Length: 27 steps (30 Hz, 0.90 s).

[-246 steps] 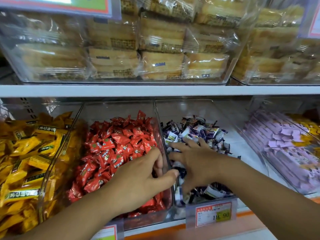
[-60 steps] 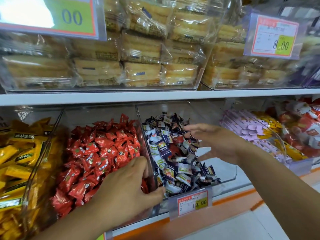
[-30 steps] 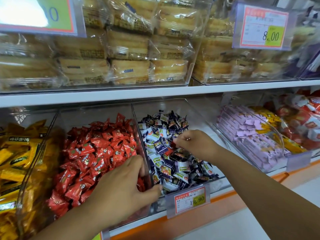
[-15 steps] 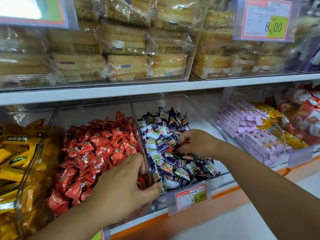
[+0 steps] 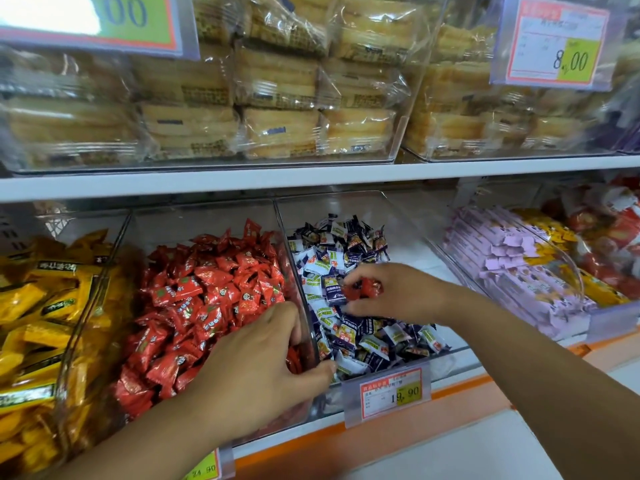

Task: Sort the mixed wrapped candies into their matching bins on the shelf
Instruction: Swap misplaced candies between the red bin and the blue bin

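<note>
Red candy pinched in R hand over blue-candy bin; L hand grips red-bin wall.

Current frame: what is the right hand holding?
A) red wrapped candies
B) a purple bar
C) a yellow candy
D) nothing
A: the right hand pinches red wrapped candies over the blue-and-white candy bin.

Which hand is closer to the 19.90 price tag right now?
Left. The left hand grips the bin wall just left of the 19.90 price tag, thumb nearly at its edge. The right hand is farther back, pinching a red candy over the blue-and-white candies.
</note>
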### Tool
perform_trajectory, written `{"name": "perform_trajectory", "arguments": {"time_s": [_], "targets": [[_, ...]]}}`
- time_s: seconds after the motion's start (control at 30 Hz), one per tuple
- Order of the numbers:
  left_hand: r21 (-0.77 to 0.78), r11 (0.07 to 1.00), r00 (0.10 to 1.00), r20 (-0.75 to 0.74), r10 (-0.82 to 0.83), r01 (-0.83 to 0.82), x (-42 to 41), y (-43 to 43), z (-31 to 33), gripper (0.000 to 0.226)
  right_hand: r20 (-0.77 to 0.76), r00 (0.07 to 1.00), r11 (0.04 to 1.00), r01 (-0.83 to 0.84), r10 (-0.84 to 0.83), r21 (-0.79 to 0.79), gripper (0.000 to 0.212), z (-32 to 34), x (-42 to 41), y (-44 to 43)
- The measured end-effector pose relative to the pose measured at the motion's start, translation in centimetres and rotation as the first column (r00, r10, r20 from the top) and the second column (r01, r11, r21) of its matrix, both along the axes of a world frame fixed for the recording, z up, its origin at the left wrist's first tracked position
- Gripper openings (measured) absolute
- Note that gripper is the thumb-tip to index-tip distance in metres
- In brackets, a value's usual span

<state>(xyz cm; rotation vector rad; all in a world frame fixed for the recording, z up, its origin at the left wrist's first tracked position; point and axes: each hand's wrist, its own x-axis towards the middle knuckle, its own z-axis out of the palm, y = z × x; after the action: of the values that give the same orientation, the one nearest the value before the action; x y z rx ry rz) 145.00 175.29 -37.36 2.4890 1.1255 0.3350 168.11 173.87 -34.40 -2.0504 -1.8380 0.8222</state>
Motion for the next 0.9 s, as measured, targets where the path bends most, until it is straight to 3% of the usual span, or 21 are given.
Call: {"name": "perform_trajectory", "arguments": {"time_s": [0.13, 0.23, 0.33, 0.43, 0.5, 0.57, 0.7, 0.9], "targets": [[0.002, 1.000, 1.000, -0.003, -0.009, 0.009, -0.1, 0.0, -0.1, 0.049, 0.044, 0.998, 0.997, 0.050, -0.053, 0.067, 0.023, 0.5, 0.6, 0.3], [-0.002, 1.000, 1.000, -0.005, -0.010, 0.010, 0.0, 0.0, -0.1, 0.049, -0.044, 0.992, 0.981, 0.125, -0.119, 0.152, 0.016, 2.1, 1.9, 0.3], [0.002, 1.000, 1.000, -0.007, -0.009, 0.009, 0.0, 0.0, -0.1, 0.049, -0.064, 0.991, 0.988, 0.124, -0.118, 0.091, 0.011, 2.4, 2.1, 0.2], [0.002, 1.000, 1.000, -0.008, -0.016, 0.016, -0.1, 0.0, -0.1, 0.049, 0.002, 0.998, 0.995, 0.059, -0.059, -0.078, 0.044, 1.7, 1.4, 0.4], [0.006, 1.000, 1.000, -0.007, -0.020, 0.020, -0.2, 0.1, -0.1, 0.049, 0.043, 0.998, 0.994, 0.040, -0.036, -0.099, 0.052, 0.9, 0.7, 0.6], [0.015, 1.000, 1.000, -0.014, -0.018, 0.019, -0.1, 0.1, -0.2, 0.049, 0.087, 0.995, 0.998, 0.044, -0.041, -0.041, 0.040, 0.1, 0.4, 0.8], [0.008, 1.000, 1.000, -0.023, -0.014, 0.014, -0.1, 0.1, -0.1, 0.049, 0.022, 0.994, 0.990, 0.109, -0.111, 0.088, 0.004, -0.1, 1.1, 1.0], [-0.004, 1.000, 1.000, -0.020, -0.010, 0.010, -0.2, 0.1, -0.2, 0.050, -0.123, 0.981, 0.969, 0.171, -0.150, 0.176, 0.009, 1.8, 0.7, 0.5]]}}
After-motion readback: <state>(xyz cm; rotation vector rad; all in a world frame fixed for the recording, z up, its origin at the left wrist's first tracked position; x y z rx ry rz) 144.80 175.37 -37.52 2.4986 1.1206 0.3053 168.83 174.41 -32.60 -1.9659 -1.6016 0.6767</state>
